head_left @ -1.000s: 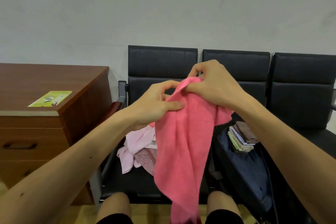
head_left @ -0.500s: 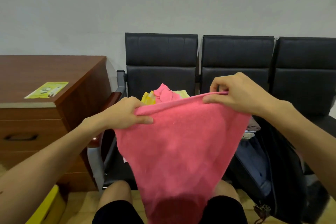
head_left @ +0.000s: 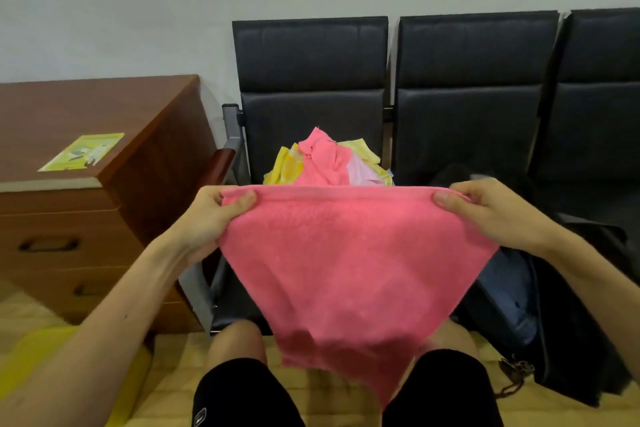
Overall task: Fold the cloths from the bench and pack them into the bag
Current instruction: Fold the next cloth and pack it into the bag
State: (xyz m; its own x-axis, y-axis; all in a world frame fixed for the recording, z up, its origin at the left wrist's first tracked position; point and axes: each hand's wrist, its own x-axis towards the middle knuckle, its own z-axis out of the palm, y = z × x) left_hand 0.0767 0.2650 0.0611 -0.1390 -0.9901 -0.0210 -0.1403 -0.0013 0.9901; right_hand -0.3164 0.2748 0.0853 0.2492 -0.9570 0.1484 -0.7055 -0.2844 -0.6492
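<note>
Left hand (head_left: 211,218), right hand (head_left: 495,215) farther apart, one cloth (head_left: 349,270)

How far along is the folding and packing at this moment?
Done: nothing visibly packed; the inside of the bag is mostly hidden. In hand: the left hand and right hand pinch the top corners of the pink towel, spread out, unfolded. Left: fold and pack it, then the pile of yellow and pink cloths on the bench seat.
</note>
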